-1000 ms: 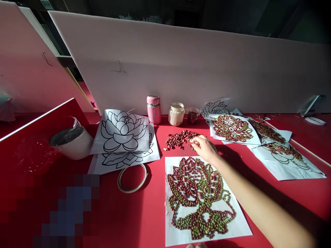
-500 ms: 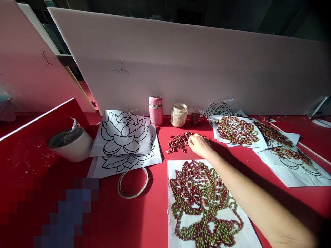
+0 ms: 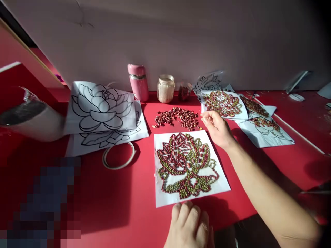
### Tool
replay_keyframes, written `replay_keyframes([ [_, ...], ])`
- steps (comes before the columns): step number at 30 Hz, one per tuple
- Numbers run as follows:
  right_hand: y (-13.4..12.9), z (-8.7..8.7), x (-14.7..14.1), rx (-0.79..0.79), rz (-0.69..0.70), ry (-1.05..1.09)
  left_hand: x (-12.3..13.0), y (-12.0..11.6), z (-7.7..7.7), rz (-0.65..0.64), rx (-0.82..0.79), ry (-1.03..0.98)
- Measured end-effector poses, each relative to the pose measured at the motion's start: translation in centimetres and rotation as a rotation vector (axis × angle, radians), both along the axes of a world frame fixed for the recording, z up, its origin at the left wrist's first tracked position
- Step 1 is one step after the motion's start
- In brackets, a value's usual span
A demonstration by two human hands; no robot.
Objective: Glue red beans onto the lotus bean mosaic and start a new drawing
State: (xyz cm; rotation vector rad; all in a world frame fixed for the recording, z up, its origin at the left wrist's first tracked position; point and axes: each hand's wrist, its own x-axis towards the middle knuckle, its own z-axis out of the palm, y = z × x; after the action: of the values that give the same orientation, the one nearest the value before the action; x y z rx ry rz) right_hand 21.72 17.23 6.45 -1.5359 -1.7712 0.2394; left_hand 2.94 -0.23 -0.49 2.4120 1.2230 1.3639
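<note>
Beside the right end of a heap of dark red beans (image 3: 178,117), my right hand (image 3: 217,127) is raised with its fingertips pinched together. Whatever is in that pinch, if anything, is too small to make out. My left hand (image 3: 187,225) is at the table's front edge, just below the paper with a bean lotus picture (image 3: 162,199). Its fingers are curled under and closed, so the palm is hidden. Red and green beans follow the flower's lines on this paper, with a few larger beans among the petals.
Lotus drawings (image 3: 103,106) and a tape roll (image 3: 119,155) lie left, near a white tub (image 3: 46,124). Behind the beans stand a pink flask (image 3: 138,82), a glass jar (image 3: 166,89) and a small dark-filled cup (image 3: 184,91). More bean pictures (image 3: 223,105) overlap at right.
My right hand has left the bean heap and moved right, off the beans. My left hand has come into view at the bottom. The view has tilted down and shifted.
</note>
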Motion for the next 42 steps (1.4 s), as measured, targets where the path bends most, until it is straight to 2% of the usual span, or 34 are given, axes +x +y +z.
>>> replay_keyframes([
  [2,-3.6,-0.3,0.3,0.018,0.047,0.074,0.2,0.0,0.2,-0.044,-0.026,-0.006],
  [5,-8.3,-1.2,-0.1,-0.058,0.063,0.054,-0.1,0.2,0.8,-0.096,-0.06,0.042],
  [7,-10.4,-2.1,-0.5,-0.085,0.077,0.025,-0.6,0.3,1.3,-0.141,-0.079,0.097],
  [10,-12.1,-3.2,-1.3,-0.103,0.083,-0.02,-1.1,0.4,1.8,-0.189,-0.106,0.168],
  [14,-12.6,-3.8,-2.2,-0.115,0.087,-0.078,-1.2,0.3,1.8,-0.195,-0.133,0.178],
  [26,-12.6,-3.7,-2.9,-0.15,0.121,-0.231,-1.0,0.4,1.9,-0.194,-0.113,0.113],
  [32,-12.6,-3.9,-2.8,-0.148,0.12,-0.192,-0.9,0.4,1.8,-0.188,-0.115,0.126],
  [38,-12.2,-4.1,-1.3,-0.043,0.025,-0.069,-0.9,0.2,1.4,-0.174,-0.096,0.128],
  [42,-12.0,-4.1,-0.3,-0.031,-0.026,-0.046,-0.6,0.1,0.6,-0.15,-0.088,0.064],
])
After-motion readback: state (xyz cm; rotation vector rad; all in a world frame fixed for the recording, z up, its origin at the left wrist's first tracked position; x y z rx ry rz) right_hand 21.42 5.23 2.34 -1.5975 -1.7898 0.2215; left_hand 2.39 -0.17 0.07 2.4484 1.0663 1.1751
